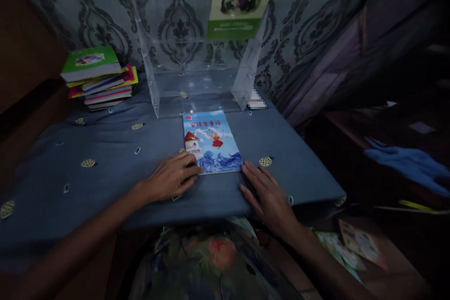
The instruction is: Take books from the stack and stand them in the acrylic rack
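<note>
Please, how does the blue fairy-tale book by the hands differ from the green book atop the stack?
The blue fairy-tale book lies directly on the tablecloth; the green book lies on other books. The blue fairy-tale book looks thin; the green book, thick. Both are closed, covers upward.

Free room above book (216,143); transparent stand (200,80) behind

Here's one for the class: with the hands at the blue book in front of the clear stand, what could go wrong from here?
1. The blue book lies close to the clear stand; pushed forward, it might bump it.
2. The left hand overlaps the cover's near left corner, so pressing or pulling there could crease it.
3. The stack of books is uneven; a knock might topple it.
</note>
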`<state>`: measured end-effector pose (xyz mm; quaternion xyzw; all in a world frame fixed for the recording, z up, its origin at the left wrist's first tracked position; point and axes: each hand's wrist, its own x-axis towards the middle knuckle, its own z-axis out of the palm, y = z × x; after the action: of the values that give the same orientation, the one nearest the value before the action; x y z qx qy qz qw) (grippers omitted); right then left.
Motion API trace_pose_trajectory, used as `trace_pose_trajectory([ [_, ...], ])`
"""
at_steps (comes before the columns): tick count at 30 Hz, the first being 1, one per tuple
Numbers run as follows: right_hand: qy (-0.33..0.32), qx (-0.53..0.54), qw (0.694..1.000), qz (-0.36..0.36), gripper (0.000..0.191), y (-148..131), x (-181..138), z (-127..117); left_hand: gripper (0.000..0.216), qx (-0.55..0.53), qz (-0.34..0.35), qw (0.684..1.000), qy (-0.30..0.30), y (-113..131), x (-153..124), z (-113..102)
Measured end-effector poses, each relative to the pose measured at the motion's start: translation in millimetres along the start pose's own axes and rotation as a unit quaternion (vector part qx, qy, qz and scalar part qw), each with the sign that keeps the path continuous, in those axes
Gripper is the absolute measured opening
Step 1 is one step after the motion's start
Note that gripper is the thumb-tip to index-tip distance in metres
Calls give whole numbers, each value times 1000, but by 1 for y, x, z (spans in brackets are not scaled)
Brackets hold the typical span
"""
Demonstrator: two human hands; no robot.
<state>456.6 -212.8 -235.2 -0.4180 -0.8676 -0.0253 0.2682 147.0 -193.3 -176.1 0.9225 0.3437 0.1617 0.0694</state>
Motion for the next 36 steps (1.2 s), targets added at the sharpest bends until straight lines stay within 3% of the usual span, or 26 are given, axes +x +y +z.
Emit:
trace_pose_trajectory([
  [4, 3, 29, 1000, 12, 57, 1, -1, -3, 31, 17, -13, 1000, -18, -10, 16, 4],
  [10, -17, 60, 998, 12, 42, 13, 8, -14, 35, 40, -83, 996, 4, -33, 35, 11],
  [14, -9, 61, 998, -12, 26, 20, 26, -19, 39, 91, -148, 985, -10, -55, 49, 13],
  [19, -31, 60, 996, -50, 23, 25, 59, -15, 44, 120, -205, 971, -9, -77, 66, 15],
  [22, -60, 78, 990, -97, 29, 24, 89, 0, 43, 121, -218, 968, 6, -81, 71, 18],
  [26, -103, 102, 981, -129, 47, 24, 137, 36, 43, 125, -223, 966, 25, -82, 70, 24],
  [31, -112, 91, 986, -87, 54, 44, 182, 75, 44, 126, -220, 967, 34, -85, 67, 29],
  [36, -97, 88, 991, -27, 52, 86, 188, 81, 45, 124, -224, 966, 36, -85, 67, 29],
])
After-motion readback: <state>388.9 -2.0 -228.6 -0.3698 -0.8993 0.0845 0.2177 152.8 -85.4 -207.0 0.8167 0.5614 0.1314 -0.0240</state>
